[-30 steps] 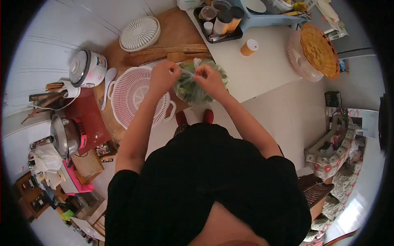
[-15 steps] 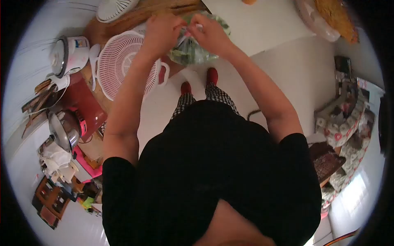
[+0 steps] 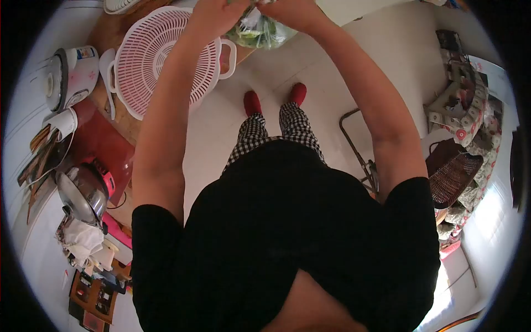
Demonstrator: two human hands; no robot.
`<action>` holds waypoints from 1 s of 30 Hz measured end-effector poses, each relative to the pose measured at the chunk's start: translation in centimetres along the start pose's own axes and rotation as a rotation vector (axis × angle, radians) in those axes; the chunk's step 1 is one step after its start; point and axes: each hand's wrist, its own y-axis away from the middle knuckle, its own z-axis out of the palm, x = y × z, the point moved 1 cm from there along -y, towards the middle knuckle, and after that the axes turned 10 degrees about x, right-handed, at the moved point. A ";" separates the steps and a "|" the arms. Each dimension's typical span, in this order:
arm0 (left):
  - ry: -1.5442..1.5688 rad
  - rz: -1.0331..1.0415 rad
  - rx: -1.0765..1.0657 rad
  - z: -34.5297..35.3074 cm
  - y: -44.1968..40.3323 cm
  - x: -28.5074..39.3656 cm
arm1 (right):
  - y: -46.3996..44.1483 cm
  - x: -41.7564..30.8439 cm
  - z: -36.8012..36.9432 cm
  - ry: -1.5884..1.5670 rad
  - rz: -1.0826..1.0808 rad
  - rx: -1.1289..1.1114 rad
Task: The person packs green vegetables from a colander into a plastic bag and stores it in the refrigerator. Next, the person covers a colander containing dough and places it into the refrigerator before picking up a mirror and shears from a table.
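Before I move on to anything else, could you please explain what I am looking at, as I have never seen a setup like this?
There is no machine here: a person works with two bare hands, wearing one camera on the head. The view looks steeply down, so the black shirt fills the bottom and the red shoes show near the middle.

At the top edge, the left hand and right hand pinch the top of a clear plastic bag with leafy greens inside; the fingertips are partly cut off.

On the brown table, toward the left, is a pale pink slotted basket with handles. A long white spoon lies between it and a white rice cooker. Lower left is a metal pot.
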 end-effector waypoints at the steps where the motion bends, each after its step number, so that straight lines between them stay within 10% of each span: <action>1: -0.004 0.058 -0.018 0.4 -0.3 -0.4 | 0.5 -0.4 0.0 0.052 -0.123 0.035; 5: -0.203 0.251 -0.026 2.7 -1.8 -3.4 | -0.4 0.5 0.1 0.233 -0.721 0.316; 9: -0.251 0.405 0.105 4.4 -3.0 -3.6 | 1.0 1.3 -1.1 0.204 -0.873 0.510; 17: -0.152 0.271 0.053 9.9 3.0 13.2 | 10.2 0.0 -14.3 -0.004 -0.774 0.656; 30: -0.059 0.730 -0.244 34.6 -1.8 32.9 | 19.9 8.5 -44.8 0.017 -0.630 0.699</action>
